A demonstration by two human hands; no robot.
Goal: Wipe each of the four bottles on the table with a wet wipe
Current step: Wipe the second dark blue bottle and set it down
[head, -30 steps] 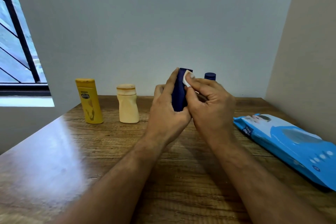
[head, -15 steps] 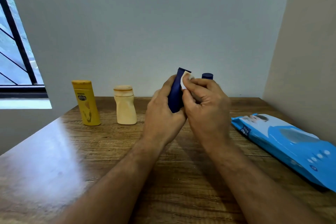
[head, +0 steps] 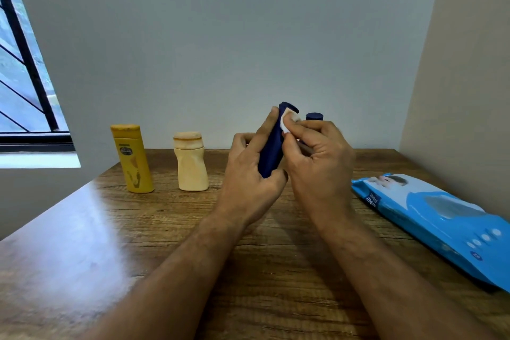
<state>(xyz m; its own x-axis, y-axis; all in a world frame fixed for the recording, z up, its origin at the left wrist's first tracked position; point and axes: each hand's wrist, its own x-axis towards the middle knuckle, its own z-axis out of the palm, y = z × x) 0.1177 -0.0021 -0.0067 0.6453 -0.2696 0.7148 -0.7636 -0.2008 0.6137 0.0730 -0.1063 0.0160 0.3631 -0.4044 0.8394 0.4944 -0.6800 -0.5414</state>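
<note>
The wiping of one bottle is under way, and judging by the row, others are waiting their turn. Well to the left of the fingers, a tall yellow plastic bottle (head: 133, 159) and a squat cream plastic bottle (head: 191, 161) are standing upright on the brown wood-grain table (head: 82, 243). The left hand (head: 249, 174) is wrapping its fingers closed around a dark blue plastic bottle (head: 271, 152), holding it lifted clear of the table and tilted. The right hand (head: 317, 163) is pinching a small white wet wipe (head: 287, 122) against that bottle's upper end, fingers curled shut on it. Just behind the right fingers, a second dark blue bottle's cap (head: 314, 116) is peeking out. Far right, a blue plastic pack of wipes (head: 441, 223) is lying flat. The next move is probably calling for turning the bottle to reach unwiped sides.
</note>
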